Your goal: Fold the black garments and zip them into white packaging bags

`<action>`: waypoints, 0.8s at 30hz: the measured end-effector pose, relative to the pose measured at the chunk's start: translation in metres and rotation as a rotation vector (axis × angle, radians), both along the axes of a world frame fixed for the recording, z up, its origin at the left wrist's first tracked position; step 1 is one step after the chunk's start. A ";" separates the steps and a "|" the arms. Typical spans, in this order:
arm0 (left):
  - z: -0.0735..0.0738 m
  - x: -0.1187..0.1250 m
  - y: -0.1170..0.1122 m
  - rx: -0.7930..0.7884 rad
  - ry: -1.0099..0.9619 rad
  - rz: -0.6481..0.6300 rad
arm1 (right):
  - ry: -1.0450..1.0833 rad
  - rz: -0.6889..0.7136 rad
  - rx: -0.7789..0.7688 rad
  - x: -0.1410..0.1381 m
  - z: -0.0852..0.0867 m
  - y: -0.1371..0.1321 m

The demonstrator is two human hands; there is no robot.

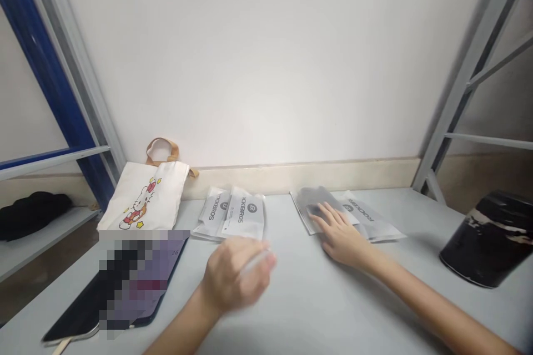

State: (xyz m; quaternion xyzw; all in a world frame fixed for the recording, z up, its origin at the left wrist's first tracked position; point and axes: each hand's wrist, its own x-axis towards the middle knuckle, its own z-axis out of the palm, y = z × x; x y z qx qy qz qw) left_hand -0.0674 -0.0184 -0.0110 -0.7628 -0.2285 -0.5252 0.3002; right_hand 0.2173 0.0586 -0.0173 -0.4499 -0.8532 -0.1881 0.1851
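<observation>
My right hand (pixel 342 234) lies flat with fingers stretched out on a pile of grey-white plastic pouches (pixel 377 222) at the right of the white table (pixel 300 299). My left hand (pixel 236 277) hovers over the table in front of a second pile of pouches (pixel 231 212) printed with black lettering. Its fingers are curled and smeared by motion, with a pale blur at their tips that I cannot make out.
A cream tote bag (pixel 145 197) with a cartoon cat leans at the back left. A tablet (pixel 116 288) lies at the front left. A black cylindrical container (pixel 489 238) lies at the right edge. Grey metal rack posts (pixel 466 77) frame both sides.
</observation>
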 end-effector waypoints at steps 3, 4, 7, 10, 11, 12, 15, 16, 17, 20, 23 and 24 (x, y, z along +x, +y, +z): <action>-0.004 0.006 0.033 -0.090 0.024 0.072 | -0.061 -0.110 -0.034 0.011 -0.005 0.024; -0.006 0.007 0.038 -0.193 0.023 0.099 | -0.062 -0.110 -0.029 0.013 -0.006 0.028; -0.012 0.007 0.035 -0.463 0.040 0.109 | -0.053 -0.098 -0.066 0.014 -0.009 0.029; -0.011 0.007 0.027 -0.690 0.025 0.117 | -0.022 -0.113 -0.124 0.017 -0.013 0.024; -0.010 0.007 0.026 -0.749 0.015 0.122 | -0.011 -0.128 -0.117 0.018 -0.014 0.022; -0.009 0.008 0.025 -0.796 0.010 0.122 | -0.003 -0.137 -0.096 0.019 -0.014 0.021; -0.010 0.011 0.027 -0.872 0.024 0.106 | 0.009 -0.103 -0.009 0.023 -0.012 0.022; -0.011 0.011 0.027 -0.886 0.028 0.101 | 0.024 -0.076 0.008 0.023 -0.010 0.022; -0.011 0.012 0.027 -0.897 0.029 0.098 | 0.060 -0.056 0.022 0.022 -0.008 0.022; -0.012 0.011 0.027 -0.911 -0.023 0.119 | 0.338 -0.036 0.092 0.017 0.002 0.015; -0.010 0.008 0.026 -0.895 -0.149 0.164 | 0.760 -0.031 0.196 0.006 0.013 -0.001; -0.009 0.008 0.026 -0.890 -0.182 0.172 | 0.873 -0.021 0.199 0.003 0.015 -0.006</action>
